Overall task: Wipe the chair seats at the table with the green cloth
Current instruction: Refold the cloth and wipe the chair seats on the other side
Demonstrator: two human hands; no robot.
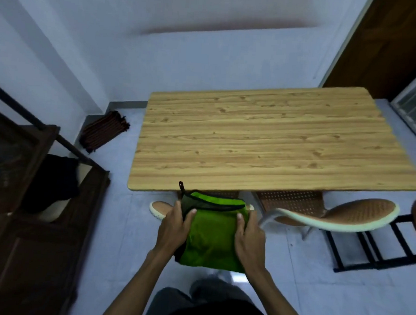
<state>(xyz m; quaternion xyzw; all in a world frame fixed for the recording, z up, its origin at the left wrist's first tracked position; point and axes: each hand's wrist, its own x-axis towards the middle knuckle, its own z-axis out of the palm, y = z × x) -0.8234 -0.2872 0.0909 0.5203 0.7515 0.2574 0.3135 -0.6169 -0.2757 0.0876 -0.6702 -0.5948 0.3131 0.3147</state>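
Both hands on the green cloth — left hand has the left edge, thumb on top, fingers curled over; right hand clamps the right edge the same way. Neither hand is open; both are closed on fabric. Cloth is held up in front of me, folded or bunched into a rough pad, dark trim and a small hanging loop at its top left corner. It sits just short of the near edge of the desk, not touching any seat.

Step in hand, as I read it: getting the cloth into a wiping pad. No seat wiped as far as I can tell.

Two chairs are tucked under the near side. The right chair shows its curved back rim and part of the perforated seat under the desk. The left chair is mostly hidden behind the cloth and my hands; only a bit of rim shows.

Next move needs a seat exposed — the chairs are pushed in, so one hand likely has to let go and pull a chair out, the other keeping the cloth.
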